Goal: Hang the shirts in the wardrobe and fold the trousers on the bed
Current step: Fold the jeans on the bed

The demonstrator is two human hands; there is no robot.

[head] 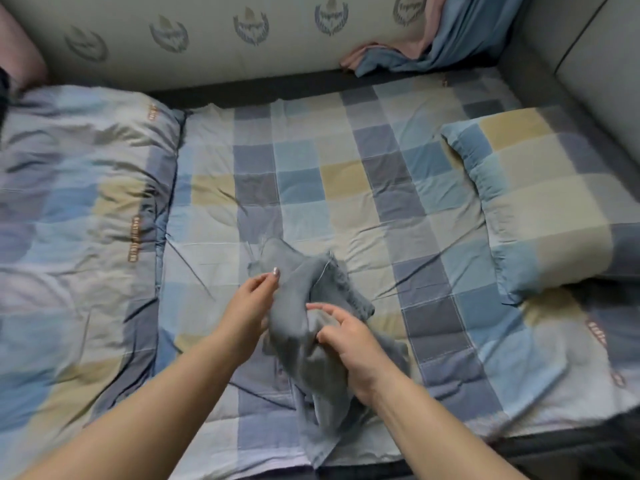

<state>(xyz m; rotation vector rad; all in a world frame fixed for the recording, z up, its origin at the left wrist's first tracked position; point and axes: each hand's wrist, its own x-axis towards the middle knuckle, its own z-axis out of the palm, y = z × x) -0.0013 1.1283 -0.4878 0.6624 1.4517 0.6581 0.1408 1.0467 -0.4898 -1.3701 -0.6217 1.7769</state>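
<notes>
At the far left a folded quilt (79, 209) in blue, grey and yellow checks is lying along the bed (346, 174), which is wearing a sheet of the same pattern. Moving in toward the middle, the left hand (247, 306) is reaching forward with its fingers extended and close together, thumb tucked beneath, and it is touching the left edge of a grey garment (304, 341); whether it is truly gripping the cloth or only steadying it, I cannot tell. The garment is sitting bunched in the middle of the bed, near the front edge, with one end trailing toward the person. Judging by the frayed hem, it is probably a pair of trousers, so the folding step seems to be the one in hand, and only just beginning, since nothing is lying flat yet. The right hand (349, 337) is curling over the crumpled middle, thumb and fingers pinching a fold of the fabric. The next move likely calls for shaking the cloth open and spreading it smooth. At the right a checked pillow (540, 202) is resting, and a pink and blue cloth (426, 46) is draping at the back.
</notes>
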